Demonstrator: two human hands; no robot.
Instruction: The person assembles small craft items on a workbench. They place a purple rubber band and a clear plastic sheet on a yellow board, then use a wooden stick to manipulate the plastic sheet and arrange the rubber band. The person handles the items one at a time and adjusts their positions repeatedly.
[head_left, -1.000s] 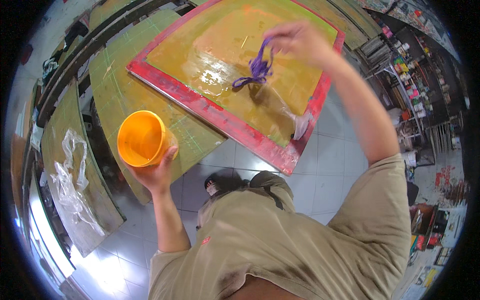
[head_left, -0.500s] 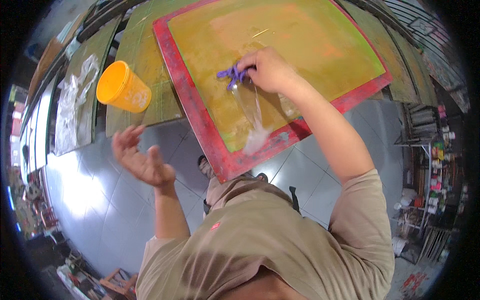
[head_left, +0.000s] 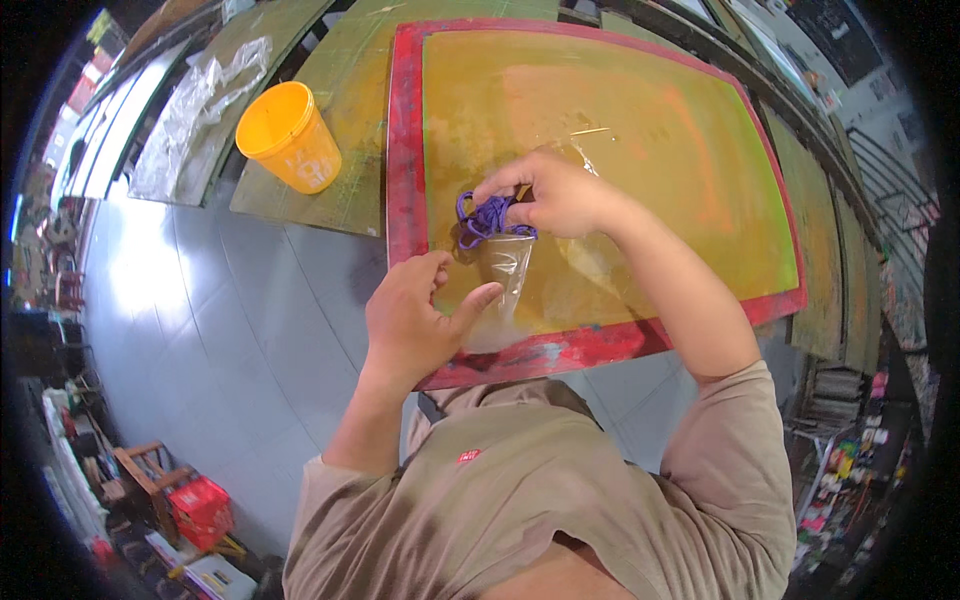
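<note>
A tangled bundle of purple cord [head_left: 489,219] hangs from my right hand [head_left: 556,196], its fingers closed around the top. Below the cord trails a clear plastic bag [head_left: 509,274], its whitish lower end blurred near the panel's front edge. My left hand [head_left: 415,315] is just left of the bag, thumb and fingers apart, with nothing in it. Both hands are over a large flat panel with a yellow-olive face [head_left: 620,120] and a red border [head_left: 407,150]. The fingertips of my right hand are partly hidden by the cord.
A yellow plastic bucket [head_left: 290,140] stands on a greenish board [head_left: 350,90] left of the panel. Farther left, crumpled clear plastic [head_left: 205,110] lies on another board. A thin pale stick [head_left: 590,131] rests on the panel. Lower left are a wooden stool [head_left: 150,480] and a red box [head_left: 202,510].
My left hand has moved right and up, from over the floor to beside the plastic bag. The purple cord bundle looks fuller in my right hand. The view has shifted.
</note>
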